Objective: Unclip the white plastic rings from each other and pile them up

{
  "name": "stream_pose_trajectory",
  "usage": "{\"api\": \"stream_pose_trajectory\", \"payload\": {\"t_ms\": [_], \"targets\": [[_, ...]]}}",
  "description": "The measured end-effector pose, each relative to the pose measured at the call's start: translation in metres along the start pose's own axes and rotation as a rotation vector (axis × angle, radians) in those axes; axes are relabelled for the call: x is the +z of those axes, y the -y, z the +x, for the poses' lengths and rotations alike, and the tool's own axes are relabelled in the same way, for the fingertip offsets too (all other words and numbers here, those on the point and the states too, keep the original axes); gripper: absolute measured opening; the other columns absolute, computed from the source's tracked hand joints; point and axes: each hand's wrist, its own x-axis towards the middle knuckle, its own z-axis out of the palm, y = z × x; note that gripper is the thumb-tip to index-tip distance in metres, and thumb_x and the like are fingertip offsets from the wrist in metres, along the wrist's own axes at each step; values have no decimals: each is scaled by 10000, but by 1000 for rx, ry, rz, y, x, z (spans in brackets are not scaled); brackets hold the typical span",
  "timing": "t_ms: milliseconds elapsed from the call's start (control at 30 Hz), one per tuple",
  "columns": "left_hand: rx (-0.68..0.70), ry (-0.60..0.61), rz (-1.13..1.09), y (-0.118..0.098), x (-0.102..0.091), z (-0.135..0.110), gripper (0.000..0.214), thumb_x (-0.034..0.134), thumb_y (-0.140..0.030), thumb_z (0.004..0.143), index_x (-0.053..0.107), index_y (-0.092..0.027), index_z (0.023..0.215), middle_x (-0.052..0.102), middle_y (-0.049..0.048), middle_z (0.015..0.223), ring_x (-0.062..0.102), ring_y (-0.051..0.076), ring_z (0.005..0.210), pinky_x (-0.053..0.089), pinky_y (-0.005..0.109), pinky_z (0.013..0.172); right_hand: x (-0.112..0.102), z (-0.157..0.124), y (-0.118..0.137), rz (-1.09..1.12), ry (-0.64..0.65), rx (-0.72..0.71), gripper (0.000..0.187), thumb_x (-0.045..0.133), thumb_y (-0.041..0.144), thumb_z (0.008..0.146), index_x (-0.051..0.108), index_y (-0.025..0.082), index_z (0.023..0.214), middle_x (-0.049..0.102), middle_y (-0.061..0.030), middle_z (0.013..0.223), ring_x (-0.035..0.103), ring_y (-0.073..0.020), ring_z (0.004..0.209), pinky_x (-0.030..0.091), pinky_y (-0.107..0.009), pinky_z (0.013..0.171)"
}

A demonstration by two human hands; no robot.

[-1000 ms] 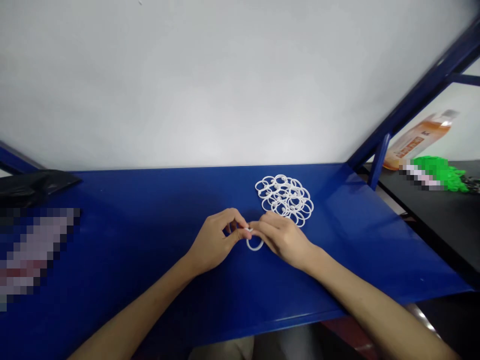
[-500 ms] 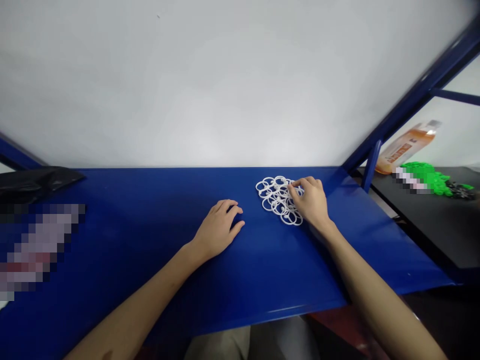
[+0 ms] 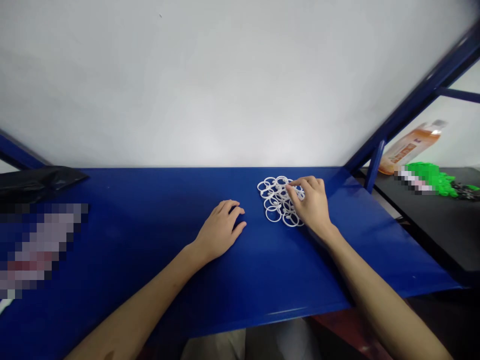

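Observation:
A flat cluster of overlapping white plastic rings (image 3: 273, 214), with small knobs on them, lies on the blue table (image 3: 240, 300) right of centre. Over the right side of that cluster is my right hand (image 3: 310, 204), thumb and forefinger tips brought close together at the rings, seemingly pinching one. Its palm hides part of the pile. My left hand (image 3: 221, 227) rests on the tabletop to the left of the rings, apart from them, fingers slightly bent and spread, holding nothing.
A black plastic bag (image 3: 45, 181) and a blurred-out packet (image 3: 45, 245) lie at the left. Blue metal posts (image 3: 375, 165) frame the right side. Beyond them, a bottle of orange liquid (image 3: 410, 147) and green pieces (image 3: 431, 177) sit on a black surface (image 3: 442, 235).
The rings have shifted in the cluster; one now sticks out at its lower left. My right hand stays over the pile, and my left hand keeps its place. The view has moved slightly.

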Motion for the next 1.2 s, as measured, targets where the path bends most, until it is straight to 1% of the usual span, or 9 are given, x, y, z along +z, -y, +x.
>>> {"api": "stream_pose_trajectory", "payload": {"t_ms": [100, 267, 400, 700, 800, 933, 1000, 1067, 1200], "targets": [[-4, -18, 30, 0, 3, -1, 285, 519, -308, 962, 612, -163, 1189, 554, 141, 1367, 450, 316, 1357, 380, 535, 1146, -7, -12, 37, 156, 106, -190, 185, 571, 344, 964, 668, 206, 1039, 650, -101, 1034, 550, -268, 996, 453, -449, 900], [-3, 12, 68, 2, 7, -1, 352, 408, -235, 991, 573, -125, 1281, 505, 169, 1450, 391, 317, 1420, 301, 558, 1192, -6, -38, 89, 331, 591, -602, 305, 551, 418, 974, 660, 158, 1090, 640, -104, 1039, 569, -226, 932, 473, -375, 833], [6, 15, 55, 4, 8, 0, 363, 358, -199, 996, 572, -141, 1283, 522, 151, 1441, 414, 294, 1407, 313, 560, 1185, -7, -41, 92, 308, 760, -589, 318, 532, 427, 983, 670, 162, 1095, 631, -93, 1015, 563, -209, 900, 460, -354, 817], [8, 24, 73, 2, 5, 1, 358, 387, -221, 983, 582, -135, 1270, 534, 155, 1429, 433, 302, 1389, 318, 555, 1184, -13, -38, 86, 328, 738, -548, 289, 529, 390, 991, 675, 162, 1094, 643, -82, 971, 586, -200, 878, 489, -355, 814], [8, 11, 56, 2, 6, 1, 354, 393, -224, 981, 585, -144, 1268, 546, 155, 1417, 440, 303, 1385, 319, 561, 1180, -12, -29, 76, 294, 575, -492, 308, 507, 404, 1000, 657, 181, 1152, 655, -104, 1083, 596, -228, 988, 499, -400, 887], [-12, 32, 43, 2, 4, 2, 355, 399, -248, 993, 586, -148, 1277, 530, 152, 1438, 421, 305, 1401, 301, 560, 1189, -5, -11, 39, 72, 328, -238, 477, 509, 500, 977, 564, 195, 1340, 546, -148, 1386, 485, -312, 1277, 411, -512, 1074], [-20, 59, 53, 1, 1, 2, 357, 401, -245, 995, 588, -140, 1280, 522, 154, 1446, 414, 307, 1406, 293, 552, 1195, 2, -6, 18, -54, 325, -123, 637, 505, 584, 948, 505, 149, 1413, 474, -181, 1472, 397, -360, 1375, 359, -546, 1124], [-23, 88, 68, 0, 0, 3, 364, 400, -244, 997, 586, -132, 1290, 517, 153, 1451, 411, 310, 1409, 290, 544, 1199, 9, -6, 4, -138, 392, -38, 727, 463, 643, 939, 461, 133, 1457, 437, -193, 1510, 345, -385, 1422, 331, -566, 1142], [-12, 96, 90, 0, 0, 3, 377, 389, -252, 1002, 577, -127, 1304, 513, 150, 1458, 407, 315, 1411, 291, 544, 1196, 17, -12, 7, -183, 540, -46, 806, 366, 715, 934, 399, 150, 1508, 379, -177, 1559, 291, -382, 1462, 306, -563, 1163]]}}
